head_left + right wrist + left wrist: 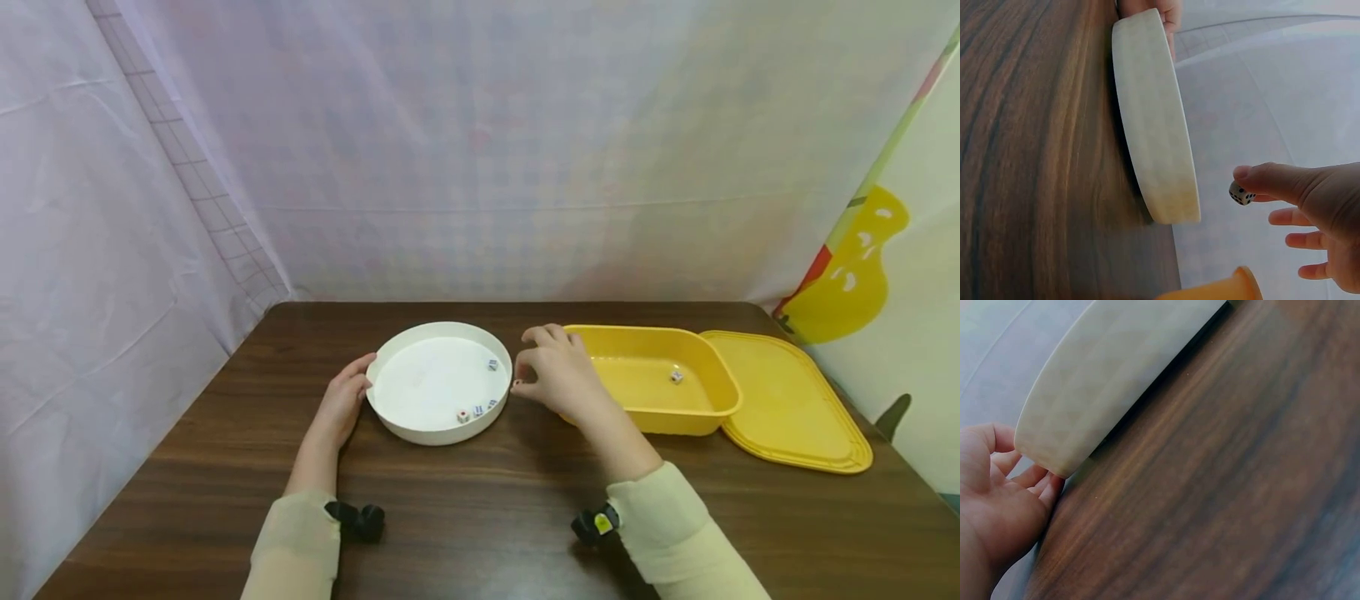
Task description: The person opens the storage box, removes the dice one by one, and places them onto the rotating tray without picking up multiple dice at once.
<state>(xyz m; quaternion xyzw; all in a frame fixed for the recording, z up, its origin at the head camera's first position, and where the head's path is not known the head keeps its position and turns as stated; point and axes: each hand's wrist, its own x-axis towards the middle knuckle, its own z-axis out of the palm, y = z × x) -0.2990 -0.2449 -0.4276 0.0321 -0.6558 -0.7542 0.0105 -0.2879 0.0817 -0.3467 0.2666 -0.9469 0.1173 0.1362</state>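
A round white tray (435, 379) with a low wall stands on the table, several small white dice (462, 416) lying along its right side. My left hand (347, 400) holds the tray's left edge; in the left wrist view its fingers (1041, 481) touch the outer wall. Between thumb and forefinger, my right hand (558, 372) pinches a white die (1242, 193) with dark dots. That hand is in the air between the tray and a yellow rectangular tub (652, 422), its other fingers spread. One die (677, 377) lies inside the tub.
A yellow lid (795, 400) lies flat on the table to the right of the tub, touching or very near its side. The dark wooden table (465, 517) ends at a pale curtain (480, 167) behind. More pale cloth hangs at the left.
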